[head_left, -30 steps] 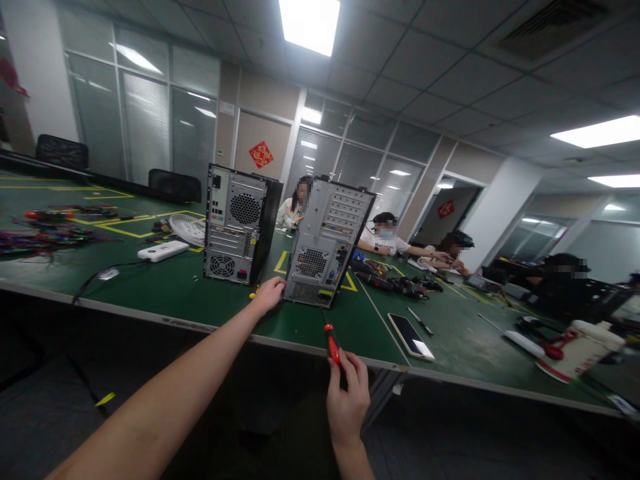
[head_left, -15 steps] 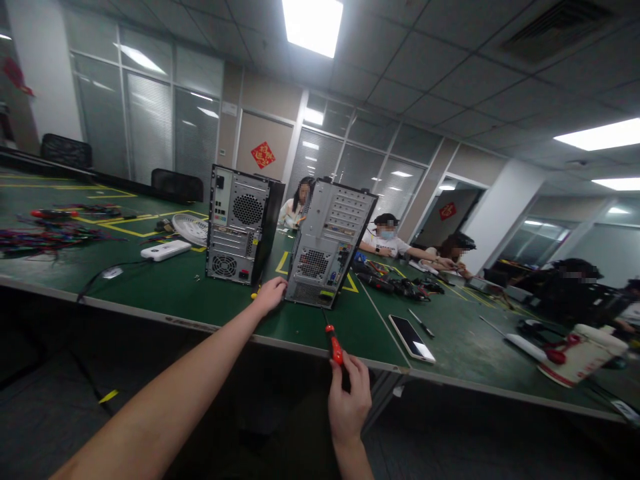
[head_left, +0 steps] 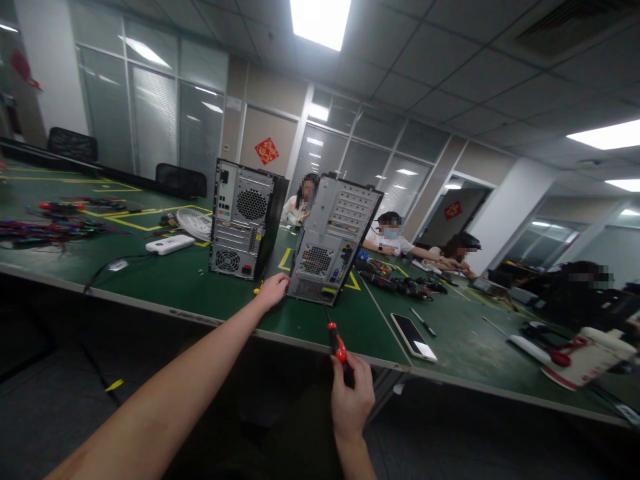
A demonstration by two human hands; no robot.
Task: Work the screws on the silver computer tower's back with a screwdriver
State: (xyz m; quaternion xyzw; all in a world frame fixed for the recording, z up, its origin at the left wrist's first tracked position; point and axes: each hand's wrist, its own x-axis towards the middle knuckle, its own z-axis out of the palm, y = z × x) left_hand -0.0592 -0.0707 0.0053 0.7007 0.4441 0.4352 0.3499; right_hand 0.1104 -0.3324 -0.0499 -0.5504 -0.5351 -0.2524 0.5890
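My right hand point(head_left: 354, 393) is closed around the end of a red-and-black screwdriver point(head_left: 337, 341). Its shaft points up at the bottom rear edge of a grey computer case point(head_left: 327, 247), which leans slightly; whether the tip touches is too small to tell. Low on that case's left side, my left hand point(head_left: 273, 291) grips its edge with curled fingers, partly hidden. Just beside the left hand lies a small yellow item point(head_left: 258, 289). A second, darker computer case point(head_left: 237, 227) stands upright to the left, its rear panel facing me.
On the green table point(head_left: 150, 287) are a white power strip point(head_left: 170, 245), a bundle of thin wires point(head_left: 50, 230), a white round basket-like item point(head_left: 194, 223), a phone point(head_left: 413, 335), black cables point(head_left: 410, 287) and a white bag-like item point(head_left: 590, 357). Several people sit across and to the right.
The view has shifted slightly, so everything sits a little further right. Both hands keep their places by the case, and the screwdriver stays in my right hand.
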